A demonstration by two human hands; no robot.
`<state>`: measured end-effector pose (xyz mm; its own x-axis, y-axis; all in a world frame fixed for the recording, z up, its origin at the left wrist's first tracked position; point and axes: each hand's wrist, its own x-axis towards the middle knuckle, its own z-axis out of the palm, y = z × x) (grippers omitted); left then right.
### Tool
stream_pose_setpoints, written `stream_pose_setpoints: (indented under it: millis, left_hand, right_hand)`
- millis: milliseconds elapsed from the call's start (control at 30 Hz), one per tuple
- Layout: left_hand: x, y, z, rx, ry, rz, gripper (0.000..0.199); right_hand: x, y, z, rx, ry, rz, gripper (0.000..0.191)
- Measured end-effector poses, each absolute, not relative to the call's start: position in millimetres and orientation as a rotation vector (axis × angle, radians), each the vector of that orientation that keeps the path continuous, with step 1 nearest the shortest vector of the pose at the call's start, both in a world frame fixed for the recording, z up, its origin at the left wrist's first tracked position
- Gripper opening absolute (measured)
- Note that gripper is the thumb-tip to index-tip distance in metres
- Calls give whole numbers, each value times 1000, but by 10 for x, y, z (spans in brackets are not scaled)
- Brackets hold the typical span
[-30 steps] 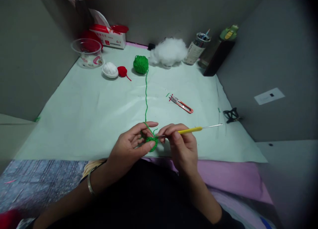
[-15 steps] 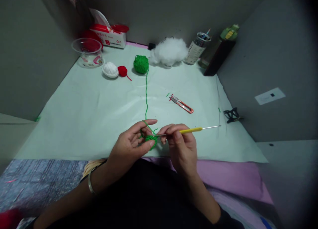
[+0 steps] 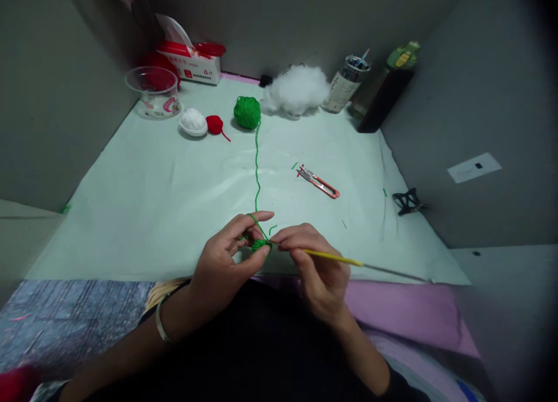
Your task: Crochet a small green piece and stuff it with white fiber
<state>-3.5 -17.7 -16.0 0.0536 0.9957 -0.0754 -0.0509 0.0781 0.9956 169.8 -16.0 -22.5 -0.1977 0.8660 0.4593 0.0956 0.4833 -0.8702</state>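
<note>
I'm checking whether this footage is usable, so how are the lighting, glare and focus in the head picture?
In the head view, light is dim and the right edge black; the head view's pale table cover shows a soft sheen; in the head view, the red thing at lower left is blurred, the yellow-handled tool clearer.

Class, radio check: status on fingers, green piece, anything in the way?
Left fingers pinching green crochet piece. Right fingers holding yellow-handled hook, tip at the piece. Snips lying beyond, apart from the work.
</note>
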Motion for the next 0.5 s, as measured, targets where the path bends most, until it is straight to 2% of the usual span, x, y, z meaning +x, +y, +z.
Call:
stream_pose_setpoints:
  millis: [300,400,500]
  left_hand:
    - [-13,-196,-225,1572,1307,1286,42]
    - [14,-176,-235,1374,1253,1236,40]
    - [43,-183,-238,1023,1120,1166,42]
  right_hand:
    - [1716,-162,-220,-816,-1922,570,27]
    - [1684,-165,-357,-848,-1958,294,35]
    - [1666,-167,-517,-865,-1980,85,51]
